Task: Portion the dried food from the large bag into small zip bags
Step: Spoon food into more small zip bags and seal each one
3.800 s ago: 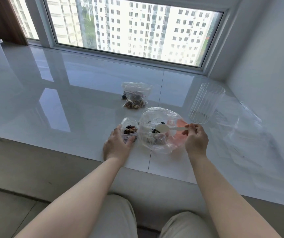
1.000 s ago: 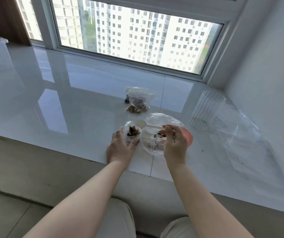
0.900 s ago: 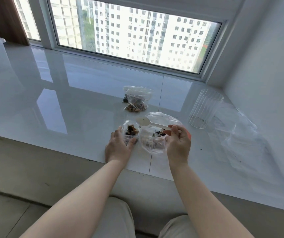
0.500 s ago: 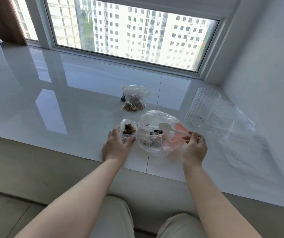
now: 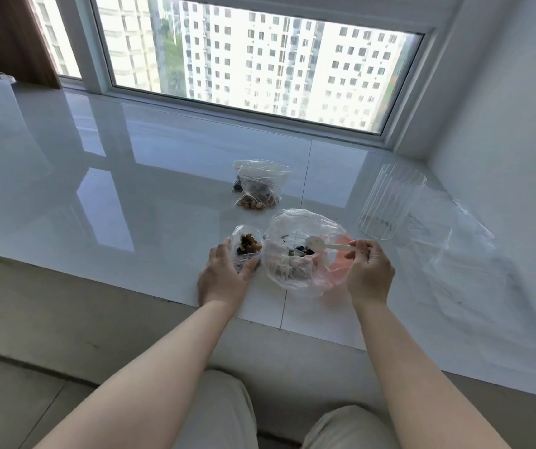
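The large clear bag lies open on the glossy white sill, with dark and pale dried food at its bottom and a pink patch on its right side. My right hand pinches the handle of a white plastic spoon, whose bowl sits inside the large bag above the food. Left of it, my left hand holds a small zip bag open; brown and dark pieces lie in it. Two filled small zip bags rest farther back.
A clear ribbed plastic cup stands at the right. Crumpled clear plastic film lies beyond it by the white wall. The sill's front edge runs just below my hands, with my knees beneath. A window spans the back.
My right hand carried the spoon from over the small bag back to the right, into the large bag. My left hand kept holding the small bag.
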